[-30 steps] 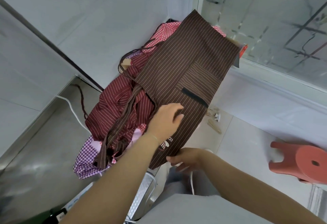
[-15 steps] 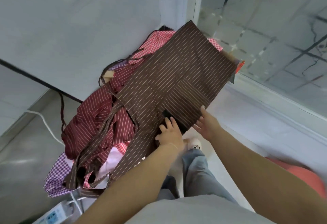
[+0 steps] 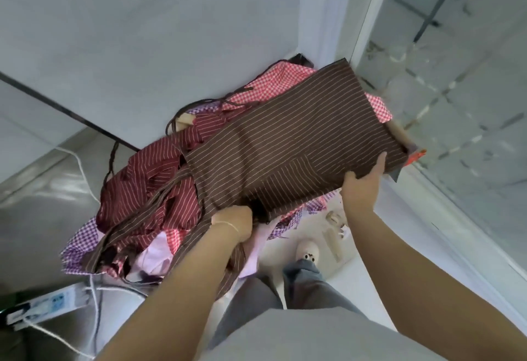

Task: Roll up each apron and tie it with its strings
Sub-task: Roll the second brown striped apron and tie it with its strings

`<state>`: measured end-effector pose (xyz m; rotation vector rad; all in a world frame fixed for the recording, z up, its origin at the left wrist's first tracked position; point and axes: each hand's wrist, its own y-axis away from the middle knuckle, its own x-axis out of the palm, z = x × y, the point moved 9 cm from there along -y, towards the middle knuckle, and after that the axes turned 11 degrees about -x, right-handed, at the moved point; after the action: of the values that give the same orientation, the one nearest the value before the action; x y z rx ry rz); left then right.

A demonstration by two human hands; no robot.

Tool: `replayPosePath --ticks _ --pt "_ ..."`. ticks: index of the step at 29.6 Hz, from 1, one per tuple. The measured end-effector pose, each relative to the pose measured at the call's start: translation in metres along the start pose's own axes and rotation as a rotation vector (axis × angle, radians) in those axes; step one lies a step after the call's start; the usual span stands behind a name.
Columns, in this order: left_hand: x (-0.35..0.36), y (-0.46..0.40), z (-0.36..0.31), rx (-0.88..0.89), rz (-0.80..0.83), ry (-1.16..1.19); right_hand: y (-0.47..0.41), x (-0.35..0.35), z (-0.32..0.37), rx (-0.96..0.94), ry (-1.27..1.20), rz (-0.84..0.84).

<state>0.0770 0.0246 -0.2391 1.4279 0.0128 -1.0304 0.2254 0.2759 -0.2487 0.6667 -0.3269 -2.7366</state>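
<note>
Hands worked the near edge of a brown pinstriped apron, which lay flat across a heap of other aprons. Nearest, the left hand was clenched on the apron's lower corner, fingers curled into bunched cloth, probably to anchor that end while the panel was squared. Just beyond, the right hand clasped the right-hand edge, thumb on top and fingers hidden beneath, apparently drawing the fabric taut so that a roll could begin evenly. A brown striped strap trailed leftward off the panel over a crumpled maroon striped apron, left loose, presumably for tying later. Purple gingham and red gingham cloth showed at the heap's near and far margins; what supported the heap could not be determined. Farther off, the pile sat in the corner between a pale wall and a frosted glass panel. Rolling had not yet started.
</note>
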Motion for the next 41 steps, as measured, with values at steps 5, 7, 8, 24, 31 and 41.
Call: replayPosePath --ticks 5,7,8,24,31,41 --pt "-0.026 0.002 0.063 -0.010 0.206 0.233 -0.017 0.011 0.082 -0.439 0.352 0.125" --pt "-0.044 -0.001 0.090 -0.034 0.190 0.329 -0.024 0.026 0.112 -0.584 0.412 0.197" --pt "-0.055 -0.002 0.102 -0.050 0.163 0.358 -0.029 0.037 0.127 -0.618 0.436 0.260" --pt "-0.109 -0.050 0.167 -0.178 -0.184 0.436 -0.079 0.171 0.167 -1.041 1.186 0.630" --pt "-0.114 -0.062 0.177 -0.194 -0.155 0.259 -0.088 0.172 0.164 -1.084 1.027 0.715" --pt "-0.172 -0.061 0.036 0.029 -0.607 0.409 -0.087 0.191 0.167 -1.040 1.086 0.805"
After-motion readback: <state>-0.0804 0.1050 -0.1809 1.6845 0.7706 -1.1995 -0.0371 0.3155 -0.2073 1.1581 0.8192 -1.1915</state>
